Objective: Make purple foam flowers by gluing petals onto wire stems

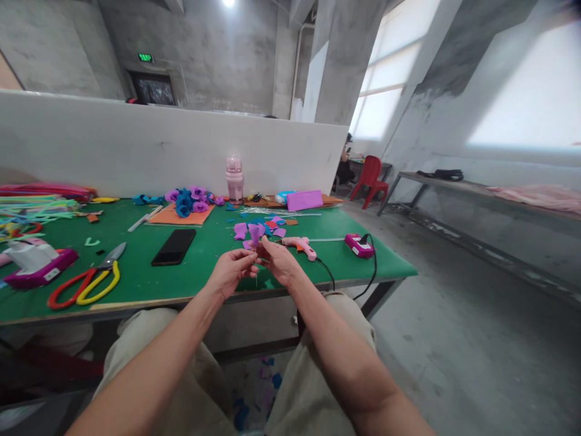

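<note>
Head view, looking down over two bare forearms to a green table (pixel 204 275). At the table's near edge, a small purple paper flower (pixel 255 235) on a thin stem, held up between both hands. Left hand (pixel 233 269) closed, fingertips pinched on the flower's lower part from the left. Right hand (pixel 278 261) closed too, fingers curled round the flower from the right, thumbs nearly meeting. Just behind the flower, loose purple, blue and red paper petals (pixel 261 228) scattered on the green table. Right of the flower, a pink glue gun (pixel 300 245) lying flat, its black cord trailing off the table's near edge. Farther right of the flower, a small pink box (pixel 358 244) with a black cable. Left of the flower, a black phone (pixel 173 247) lying face up. Farther left, scissors (pixel 88 280) with red and yellow handles, blades partly apart, and beyond them a pink and white dispenser (pixel 39 263). Behind the flower, toward the white partition (pixel 136 142), an orange sheet (pixel 181 215) carrying finished purple and blue flowers (pixel 188 200), a pink bottle (pixel 235 177) standing upright, and a pink pad (pixel 305 200). Far right of the flower, past the table, a red chair (pixel 371 178) on the concrete floor.
</note>
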Motion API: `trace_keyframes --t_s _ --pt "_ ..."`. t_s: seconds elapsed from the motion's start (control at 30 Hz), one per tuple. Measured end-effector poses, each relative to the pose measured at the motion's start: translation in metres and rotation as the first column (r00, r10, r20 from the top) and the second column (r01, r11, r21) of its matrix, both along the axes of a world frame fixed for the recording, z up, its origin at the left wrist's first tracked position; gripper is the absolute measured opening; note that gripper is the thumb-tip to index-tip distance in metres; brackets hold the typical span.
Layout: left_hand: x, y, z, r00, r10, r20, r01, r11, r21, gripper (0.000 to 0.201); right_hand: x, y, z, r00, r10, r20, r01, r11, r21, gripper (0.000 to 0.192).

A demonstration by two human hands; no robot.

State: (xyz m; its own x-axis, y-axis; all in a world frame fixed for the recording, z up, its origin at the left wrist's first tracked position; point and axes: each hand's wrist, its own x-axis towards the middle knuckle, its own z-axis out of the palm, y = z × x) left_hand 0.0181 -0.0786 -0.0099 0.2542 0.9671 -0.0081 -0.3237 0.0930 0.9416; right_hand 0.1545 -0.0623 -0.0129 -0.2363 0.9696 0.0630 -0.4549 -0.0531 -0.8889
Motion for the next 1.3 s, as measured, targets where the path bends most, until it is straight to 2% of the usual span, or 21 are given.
trace_keyframes --t_s 0.27,0.47,0.6,0.8,0.9,1.07,1.17,1.3 --pt "0.0 0.0 0.0 1.0 -0.008 -0.002 0.008 1.0 0.008 0.025 0.002 -0.005 0.003 0.981 -0.067 0.181 0.042 0.989 0.139 0.03" --pt "0.0 -0.001 0.001 1.0 0.012 -0.02 -0.011 1.0 0.025 0.027 -0.001 -0.008 0.009 0.941 -0.207 0.268 0.158 0.968 0.192 0.026" --pt "0.0 -0.002 0.001 1.0 -0.012 -0.015 0.013 0.999 0.039 0.025 -0.004 -0.01 0.01 0.914 -0.3 0.273 0.23 0.938 0.26 0.021" --pt "0.0 -0.002 0.001 1.0 -0.021 -0.003 0.022 0.998 0.057 0.025 -0.01 -0.012 0.008 0.898 -0.364 0.248 0.279 0.905 0.32 0.021" --pt "0.0 -0.002 0.001 1.0 -0.007 -0.01 0.007 0.998 0.07 0.024 -0.006 -0.011 0.01 0.905 -0.307 0.294 0.213 0.926 0.311 0.027" --pt "-0.003 -0.001 0.002 1.0 -0.021 -0.009 0.021 0.996 0.089 0.023 0.008 -0.006 0.012 0.964 -0.084 0.252 0.032 0.978 0.204 0.039" --pt "-0.003 -0.003 0.004 0.999 -0.037 -0.007 0.038 0.993 0.109 0.021 0.011 -0.009 0.014 0.968 0.005 0.25 -0.061 0.973 0.221 0.034" --pt "-0.002 -0.006 0.007 0.997 -0.069 -0.023 0.071 0.99 0.119 0.021 0.011 -0.015 0.019 0.97 0.043 0.241 -0.109 0.958 0.264 0.029"
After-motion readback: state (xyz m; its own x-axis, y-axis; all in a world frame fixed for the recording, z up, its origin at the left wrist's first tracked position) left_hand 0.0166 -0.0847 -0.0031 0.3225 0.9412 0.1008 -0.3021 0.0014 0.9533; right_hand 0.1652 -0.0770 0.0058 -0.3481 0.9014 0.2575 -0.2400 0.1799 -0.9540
